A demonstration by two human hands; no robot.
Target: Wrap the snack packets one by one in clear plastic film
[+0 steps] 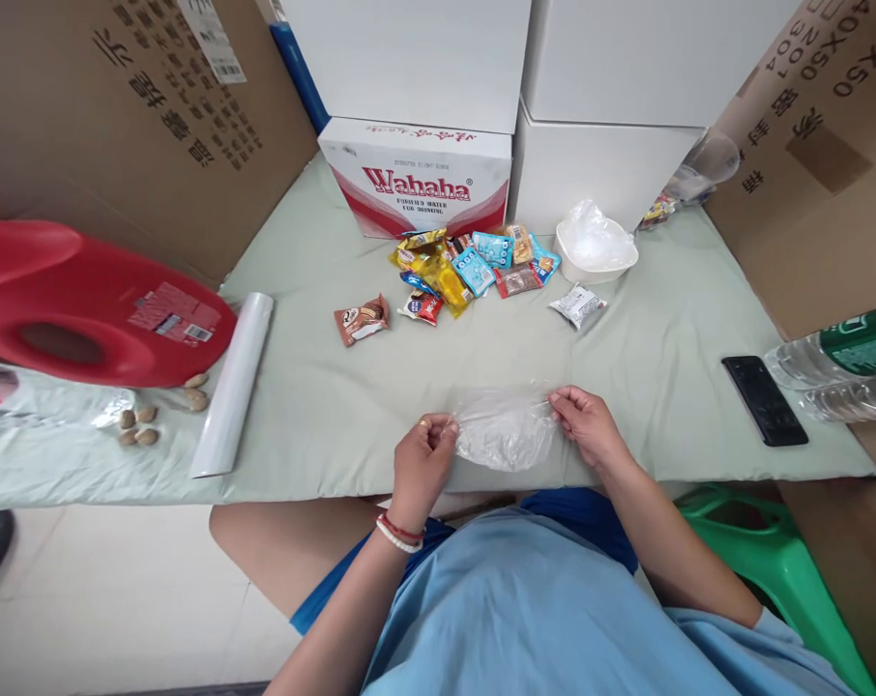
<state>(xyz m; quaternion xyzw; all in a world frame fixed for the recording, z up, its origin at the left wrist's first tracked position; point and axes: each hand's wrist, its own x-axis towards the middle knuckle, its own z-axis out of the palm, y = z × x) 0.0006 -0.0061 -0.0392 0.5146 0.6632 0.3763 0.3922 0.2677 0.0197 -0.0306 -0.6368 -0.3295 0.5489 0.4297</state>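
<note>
A clear plastic bag (509,430) is stretched between my two hands above the front of the table. My left hand (424,459) pinches its left edge. The right edge is pinched between the fingertips of my right hand (587,425). Beyond the bag lies a heap of small wrapped snacks (474,269) in yellow, blue and red packets. A brown snack packet (363,320) lies apart to the left of the heap, and a silver-white packet (578,305) to its right. Behind that packet, a white bowl (596,263) holds crumpled clear plastic.
Left, a red jug (97,300) lies near a white roll (233,387) and several walnuts (138,425). White boxes, one a Wahaha carton (423,179), line the back. Right are a black phone (764,400) and water bottles (836,353). A green stool (793,570) stands below.
</note>
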